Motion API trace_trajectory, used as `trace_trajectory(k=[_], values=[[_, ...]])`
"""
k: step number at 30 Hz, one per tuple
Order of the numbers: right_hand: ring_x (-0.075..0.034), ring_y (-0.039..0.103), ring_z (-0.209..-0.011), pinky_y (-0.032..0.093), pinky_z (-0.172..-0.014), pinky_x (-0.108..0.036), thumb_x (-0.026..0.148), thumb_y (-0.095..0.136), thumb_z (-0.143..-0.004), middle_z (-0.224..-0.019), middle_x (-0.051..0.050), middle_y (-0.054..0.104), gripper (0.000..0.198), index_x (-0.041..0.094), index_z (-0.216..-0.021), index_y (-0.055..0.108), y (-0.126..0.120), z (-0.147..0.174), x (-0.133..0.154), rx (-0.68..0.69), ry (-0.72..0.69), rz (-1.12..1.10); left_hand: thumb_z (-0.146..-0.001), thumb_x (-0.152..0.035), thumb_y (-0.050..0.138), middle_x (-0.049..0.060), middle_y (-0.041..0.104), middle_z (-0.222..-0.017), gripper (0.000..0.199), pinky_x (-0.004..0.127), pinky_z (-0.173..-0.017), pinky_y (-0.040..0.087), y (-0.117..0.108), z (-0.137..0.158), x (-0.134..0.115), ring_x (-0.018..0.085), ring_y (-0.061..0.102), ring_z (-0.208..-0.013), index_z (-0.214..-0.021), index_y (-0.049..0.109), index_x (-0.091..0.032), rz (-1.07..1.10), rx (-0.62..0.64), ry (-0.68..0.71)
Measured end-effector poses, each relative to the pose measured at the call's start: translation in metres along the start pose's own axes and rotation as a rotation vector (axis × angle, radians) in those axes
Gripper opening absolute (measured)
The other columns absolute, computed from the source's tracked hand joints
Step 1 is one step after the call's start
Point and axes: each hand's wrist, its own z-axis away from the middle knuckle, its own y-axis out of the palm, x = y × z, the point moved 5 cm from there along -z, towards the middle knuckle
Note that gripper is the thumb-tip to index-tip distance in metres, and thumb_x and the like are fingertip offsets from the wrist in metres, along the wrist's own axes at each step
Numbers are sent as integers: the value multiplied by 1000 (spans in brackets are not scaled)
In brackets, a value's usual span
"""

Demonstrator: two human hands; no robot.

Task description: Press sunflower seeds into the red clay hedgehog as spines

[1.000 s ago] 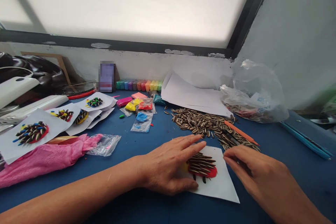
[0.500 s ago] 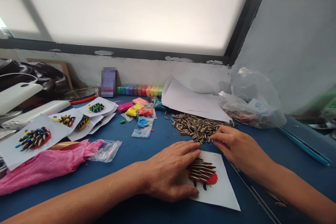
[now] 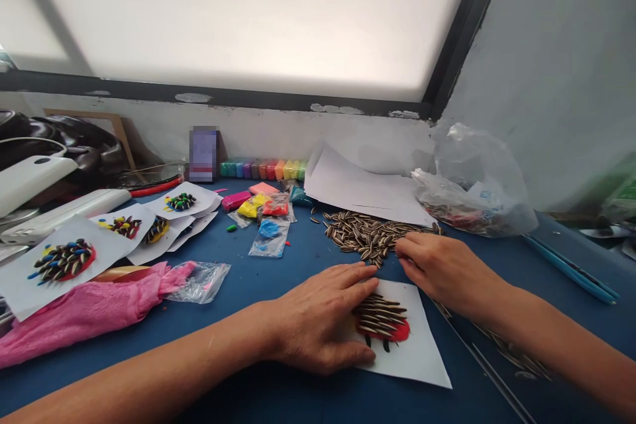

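Note:
My left hand point(image 3: 322, 318) lies spread on a sheet of white paper point(image 3: 422, 351), its fingers apart. On that sheet, beside the thumb and forefinger, is a patch of red clay point(image 3: 401, 331) with rows of striped sunflower seeds point(image 3: 382, 317) standing in it. Two dark seeds sit below the patch. My hand covers the sheet's left part. At the right edge of a loose pile of sunflower seeds point(image 3: 358, 235), my right hand point(image 3: 437, 268) has its fingers pinched together. What lies between those fingertips is hidden.
Finished seed-and-clay sheets point(image 3: 106, 238) lie at the left, above a pink cloth point(image 3: 99, 305). Small clay packets point(image 3: 271, 228) are in the middle. Blank paper point(image 3: 358, 189) and a clear plastic bag point(image 3: 477, 192) stand at the back. A metal strip point(image 3: 489, 371) lies under my right forearm.
My right hand has shifted slightly left and up against the seed pile, its fingers more curled. My left hand stays on the sheet. The whole view has moved a little.

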Motion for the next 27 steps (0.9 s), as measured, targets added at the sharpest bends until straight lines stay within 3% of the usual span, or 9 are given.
trace_trajectory(k=[3, 5, 10, 17, 22, 27], values=[[-12, 58, -57, 43, -52, -24, 13, 53, -88, -67, 3, 61, 16, 22, -76, 59, -14, 23, 9, -22, 19, -98, -84, -50, 62, 21, 29, -154, 80, 45, -119, 23, 1, 1, 1, 31, 23, -145, -146, 33, -8, -2, -2, 6], [-10, 54, -49, 41, -44, -21, 18, 54, -89, -64, 6, 60, 14, 25, -81, 62, -22, 40, 16, -81, 58, -331, -84, -49, 62, 21, 29, -154, 81, 46, -119, 23, 1, 2, 1, 31, 23, -145, -146, 33, -7, -1, -6, 8], [-11, 64, -64, 50, -54, -20, 25, 50, -95, -77, 4, 68, 17, 29, -92, 67, -18, 66, 35, -90, 78, -562, -82, -48, 64, 20, 31, -154, 78, 47, -117, 26, 1, 1, 1, 31, 25, -144, -144, 36, -10, -5, -16, 10], [-11, 65, -62, 51, -53, -19, 29, 54, -93, -74, 5, 68, 16, 28, -83, 66, 4, 75, 36, -46, 185, -567, -82, -45, 65, 20, 29, -155, 79, 48, -117, 25, 1, 0, 0, 31, 24, -145, -146, 34, -11, -11, 9, -13], [-11, 69, -72, 54, -62, -16, 26, 54, -93, -84, 5, 71, 13, 30, -94, 67, 5, 79, 35, -101, 157, -557, -81, -43, 67, 16, 28, -156, 78, 49, -118, 24, -1, 0, -1, 31, 26, -144, -148, 34, -18, 4, -4, 1], [-11, 68, -67, 53, -59, -17, 24, 55, -92, -80, 4, 69, 13, 30, -93, 66, 5, 78, 39, -138, 114, -491, -84, -41, 63, 8, 25, -158, 73, 50, -119, 20, 0, -1, -2, 29, 21, -146, -149, 33, -24, -1, 15, 49]])
